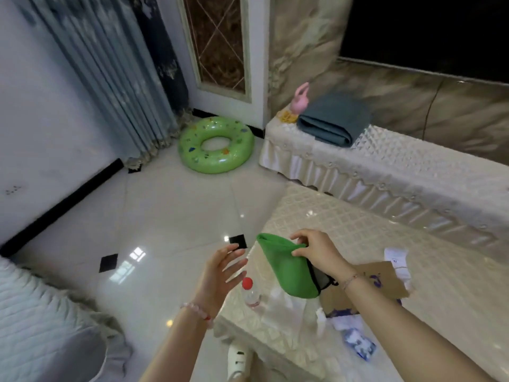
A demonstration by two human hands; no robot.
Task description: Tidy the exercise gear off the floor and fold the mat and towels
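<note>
My right hand (316,250) grips a rolled green cloth (286,267) with a black edge, held just above the near table (358,232). My left hand (220,271) is beside it to the left, fingers spread, holding nothing. A folded grey-blue mat or towel (333,119) rests on the far cabinet top (413,161), next to a small pink kettlebell (300,102). On the floor in the corner lies a green inflatable ring (216,146).
On the near table stand a red-capped water bottle (250,292), a brown cardboard piece (377,282), papers and a blue packet (359,344). A quilted seat (35,312) sits at lower left. Curtains (110,64) hang at the back left. A white shoe (238,362) shows below.
</note>
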